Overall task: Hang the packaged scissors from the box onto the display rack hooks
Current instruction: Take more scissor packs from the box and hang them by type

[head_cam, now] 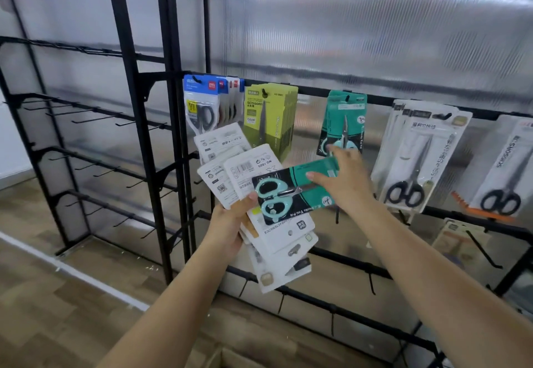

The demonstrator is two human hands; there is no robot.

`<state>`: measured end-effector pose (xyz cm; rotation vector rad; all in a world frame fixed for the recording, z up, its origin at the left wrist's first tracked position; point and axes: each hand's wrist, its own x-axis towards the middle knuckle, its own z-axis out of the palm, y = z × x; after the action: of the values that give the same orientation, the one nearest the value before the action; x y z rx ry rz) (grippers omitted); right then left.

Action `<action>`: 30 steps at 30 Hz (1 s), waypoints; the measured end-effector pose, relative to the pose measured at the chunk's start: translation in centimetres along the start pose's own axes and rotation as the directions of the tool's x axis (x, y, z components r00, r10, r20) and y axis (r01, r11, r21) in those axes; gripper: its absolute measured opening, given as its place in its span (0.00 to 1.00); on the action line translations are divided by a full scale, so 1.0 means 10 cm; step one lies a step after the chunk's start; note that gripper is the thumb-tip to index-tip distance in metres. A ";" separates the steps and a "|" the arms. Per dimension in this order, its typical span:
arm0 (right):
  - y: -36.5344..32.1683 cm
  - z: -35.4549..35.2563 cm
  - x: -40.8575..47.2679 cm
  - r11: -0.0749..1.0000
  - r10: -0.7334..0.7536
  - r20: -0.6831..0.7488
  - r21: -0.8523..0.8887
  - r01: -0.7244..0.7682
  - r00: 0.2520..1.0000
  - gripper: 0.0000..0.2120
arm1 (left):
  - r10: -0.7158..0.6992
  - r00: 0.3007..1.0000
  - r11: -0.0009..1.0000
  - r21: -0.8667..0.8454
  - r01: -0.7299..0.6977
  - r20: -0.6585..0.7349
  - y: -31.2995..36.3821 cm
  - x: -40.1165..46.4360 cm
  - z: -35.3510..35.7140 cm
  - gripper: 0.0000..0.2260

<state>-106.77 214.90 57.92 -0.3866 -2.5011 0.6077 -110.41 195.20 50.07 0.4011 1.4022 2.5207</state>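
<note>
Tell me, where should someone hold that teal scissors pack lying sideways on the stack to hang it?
Probably by the teal pack's far card end, from the right, as the right hand pinches it now. That end is flat card, clear of the bulky handles, which the left hand holds with the stack.

Upper frame is being filled by a ribbed translucent wall panel [360, 38], with diffuse light being passed through it. Lower left is being covered by wood-look plank flooring [37, 295], crossed by a pale diagonal strip [75, 274]. At far left edge, a strip of plain white wall [10, 148] is being shown.
</note>
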 end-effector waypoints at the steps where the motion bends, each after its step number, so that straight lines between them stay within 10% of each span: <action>1: 0.00 0.04 -0.02 0.985 0.102 -0.040 0.144 -0.095 0.994 0.35 | -0.004 1.000 0.999 -0.051 0.002 -0.030 -0.02 0.00 0.02 0.21; 5: 0.07 0.17 -0.08 0.473 0.385 0.208 0.792 -0.386 0.899 0.20 | 0.000 0.996 0.987 -0.158 -0.014 -0.088 -0.10 -0.03 0.10 0.23; 10: 0.11 0.19 -0.09 0.465 0.416 0.003 0.859 -0.215 0.909 0.10 | -0.083 0.994 0.984 -0.165 0.069 -0.078 -0.16 -0.07 0.10 0.26; 30: 0.07 0.12 0.00 0.348 0.329 -0.025 0.932 -0.096 0.944 0.09 | -0.106 0.994 0.990 -0.101 0.103 -0.029 -0.24 -0.07 0.07 0.25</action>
<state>-107.33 215.05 56.62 -0.2908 -1.4998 1.8471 -109.34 196.78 48.35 0.2597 1.2687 2.5106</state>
